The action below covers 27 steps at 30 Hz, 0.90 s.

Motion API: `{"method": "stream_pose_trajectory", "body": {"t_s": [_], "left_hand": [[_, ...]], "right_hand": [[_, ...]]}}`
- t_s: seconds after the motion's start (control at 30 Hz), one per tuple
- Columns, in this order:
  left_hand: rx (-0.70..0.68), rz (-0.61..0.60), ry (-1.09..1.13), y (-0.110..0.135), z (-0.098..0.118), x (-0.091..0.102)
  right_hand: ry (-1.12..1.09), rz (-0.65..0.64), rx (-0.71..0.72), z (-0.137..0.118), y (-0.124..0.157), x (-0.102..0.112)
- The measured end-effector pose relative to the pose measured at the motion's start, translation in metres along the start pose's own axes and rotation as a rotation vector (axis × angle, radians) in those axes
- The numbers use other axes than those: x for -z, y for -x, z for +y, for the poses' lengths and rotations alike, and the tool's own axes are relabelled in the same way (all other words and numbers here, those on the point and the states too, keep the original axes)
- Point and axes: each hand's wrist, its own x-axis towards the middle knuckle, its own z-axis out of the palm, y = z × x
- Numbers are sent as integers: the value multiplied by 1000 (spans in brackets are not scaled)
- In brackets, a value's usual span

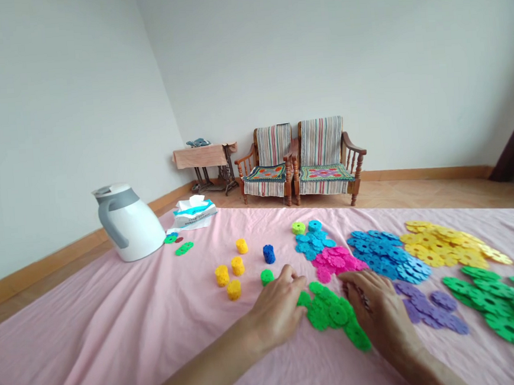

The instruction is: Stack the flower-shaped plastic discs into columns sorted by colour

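Notched plastic discs lie in colour groups on a pink cloth. My left hand [280,306] is at the left edge of a bright green disc pile [331,308], with its fingers curled and a green disc [304,298] between thumb and fingertips. On the pile's right side, my right hand [379,307] bends over dark brown discs [358,296] that show partly under its fingers. A short green stack [267,277] stands just beyond my left hand. A pink pile [338,261] lies beyond my right hand, and purple discs [430,306] lie to its right.
Several yellow stacks [233,289] and a blue stack [268,253] stand to the left. Light blue [312,244], blue [377,251], yellow [448,243] and green [506,303] discs are spread right. A white kettle [137,228] and tissue pack [194,214] stand far left.
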Motion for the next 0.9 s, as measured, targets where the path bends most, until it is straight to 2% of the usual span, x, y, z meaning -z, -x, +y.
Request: {"method": "stream_pose_trajectory", "body": {"t_s": [0.13, 0.43, 0.53, 0.67, 0.77, 0.9], "left_hand": [[30, -39, -78, -11, -9, -8], [3, 13, -91, -17, -9, -13], [-10, 120, -65, -18, -14, 1], [-16, 299, -44, -15, -35, 33], [2, 289, -50, -11, -55, 49], [-6, 226, -54, -6, -66, 52]], "right_hand": [[-16, -1, -13, -1, 0, 5], [-29, -30, -13, 0, -1, 3], [-35, -35, -18, 0, 0, 3], [-40, -47, -28, 1, 0, 3], [-42, -58, -30, 2, 1, 2], [-48, -89, -29, 3, 1, -1]]}}
